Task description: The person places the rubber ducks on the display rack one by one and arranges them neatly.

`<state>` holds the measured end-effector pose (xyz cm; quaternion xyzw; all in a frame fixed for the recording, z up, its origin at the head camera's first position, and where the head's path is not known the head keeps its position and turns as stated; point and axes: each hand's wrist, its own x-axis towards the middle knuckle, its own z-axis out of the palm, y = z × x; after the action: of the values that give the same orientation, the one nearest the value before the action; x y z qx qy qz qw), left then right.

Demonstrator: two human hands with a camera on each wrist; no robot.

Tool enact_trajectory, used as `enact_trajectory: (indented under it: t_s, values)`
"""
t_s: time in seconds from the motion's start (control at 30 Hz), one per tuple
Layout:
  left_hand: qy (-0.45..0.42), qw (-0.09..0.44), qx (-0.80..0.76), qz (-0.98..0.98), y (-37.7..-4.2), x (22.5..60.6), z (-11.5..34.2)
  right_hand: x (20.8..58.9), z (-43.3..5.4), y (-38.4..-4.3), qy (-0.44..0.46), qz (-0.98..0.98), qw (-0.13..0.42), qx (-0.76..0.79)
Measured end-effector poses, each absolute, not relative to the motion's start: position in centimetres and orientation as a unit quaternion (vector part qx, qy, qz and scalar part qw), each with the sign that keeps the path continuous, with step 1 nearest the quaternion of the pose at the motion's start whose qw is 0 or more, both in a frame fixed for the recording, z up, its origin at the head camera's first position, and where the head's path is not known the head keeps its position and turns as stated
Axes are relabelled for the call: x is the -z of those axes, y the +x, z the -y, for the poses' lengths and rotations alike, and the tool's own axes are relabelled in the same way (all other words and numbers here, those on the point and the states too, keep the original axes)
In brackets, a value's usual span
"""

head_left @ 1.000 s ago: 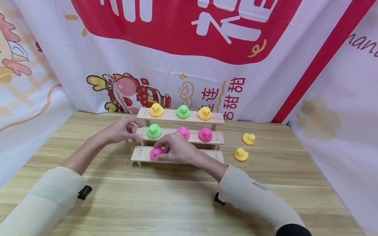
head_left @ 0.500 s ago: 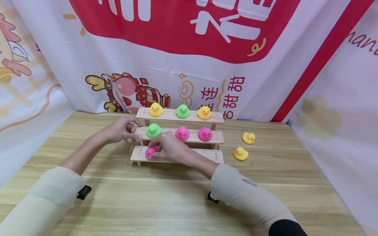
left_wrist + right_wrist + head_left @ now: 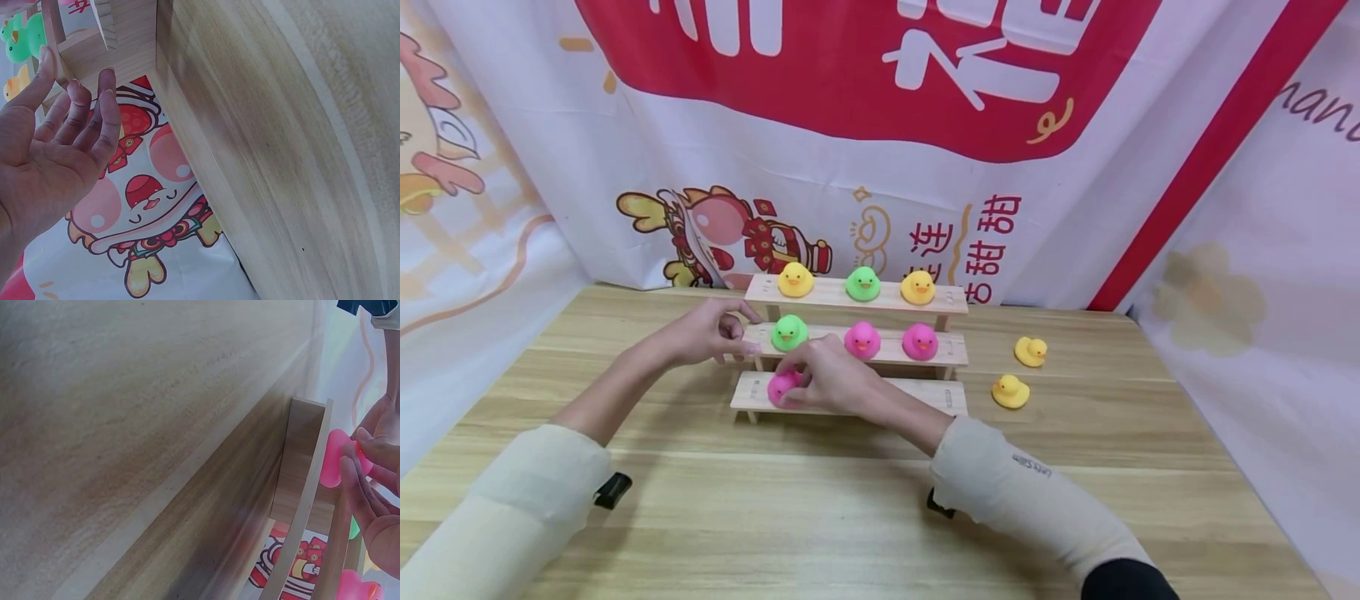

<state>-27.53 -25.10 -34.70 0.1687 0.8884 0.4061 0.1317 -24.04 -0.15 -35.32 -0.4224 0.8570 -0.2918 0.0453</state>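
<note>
On the lowest step of a tiered wooden display stand point(image 3: 917, 392) sits a pink rubber duck point(image 3: 781, 388). My right hand point(image 3: 835, 375) pinches this duck between thumb and fingers; the right wrist view shows the pink duck point(image 3: 333, 459) against the plank. My left hand point(image 3: 703, 332) holds the left end of the middle step, thumb in front and a finger behind. The left wrist view has that left hand point(image 3: 59, 134) around the plank's end, other fingers loosely bent. A green duck point(image 3: 790, 333) and two pink ducks point(image 3: 862, 340) occupy the middle step.
Along the top step stand a yellow duck point(image 3: 796, 280), a green duck point(image 3: 862, 284) and another yellow duck point(image 3: 917, 287). Two yellow ducks point(image 3: 1011, 392) lie on the wooden table point(image 3: 820, 517), right of the stand. A printed cloth point(image 3: 820, 167) hangs behind.
My right hand has slid the pink duck slightly left along the lowest step, then stayed there. The left hand keeps its place at the stand.
</note>
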Motion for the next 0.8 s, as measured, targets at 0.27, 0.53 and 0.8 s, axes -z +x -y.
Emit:
enact_trajectory:
  t_s: [0.27,0.53,0.8]
  values:
    - [0.167,0.134,-0.404,-0.89,-27.5,34.8,25.0,35.5,0.2,-24.0,-0.417,-0.861,0.044,0.29]
    - [0.168,0.131,-0.405,-0.889,-27.6,34.9,25.1,35.2,-0.2,-23.8,-0.414,-0.859,0.044,0.296]
    - [0.165,0.125,-0.407,-0.89,-27.5,35.0,25.0,34.3,-1.9,-23.5,-0.405,-0.851,0.059,0.33]
